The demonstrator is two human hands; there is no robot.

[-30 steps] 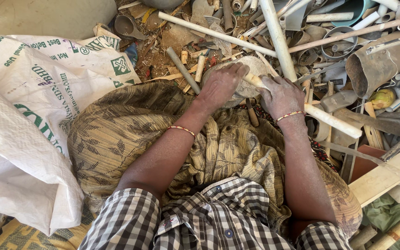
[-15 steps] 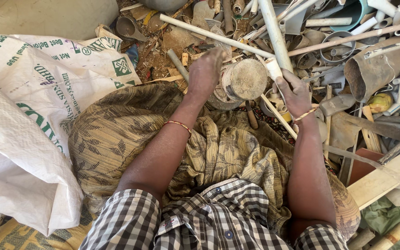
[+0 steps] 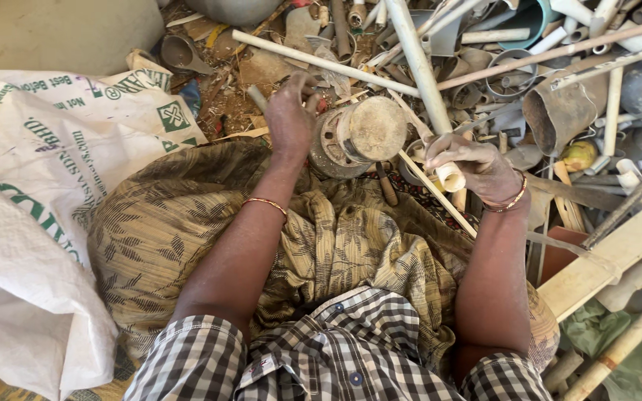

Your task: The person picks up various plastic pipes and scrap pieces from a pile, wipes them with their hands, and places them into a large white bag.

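The shirt point(image 3: 351, 349) is a black-and-white check. The draped cloth point(image 3: 187, 230) is olive-yellow with a dark leaf print. The sack point(image 3: 31, 186) is white with green lettering. The round fitting point(image 3: 358, 137) is dusty tan, the pipes point(image 3: 417, 56) off-white, and the bangles point(image 3: 265, 202) gold.

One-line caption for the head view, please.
Left hand grips a dusty round metal part; right hand holds a short pale pipe piece amid scrap pipes.

white sack point(image 3: 31, 223) cut off left, long pipes point(image 3: 417, 59) cut off at top
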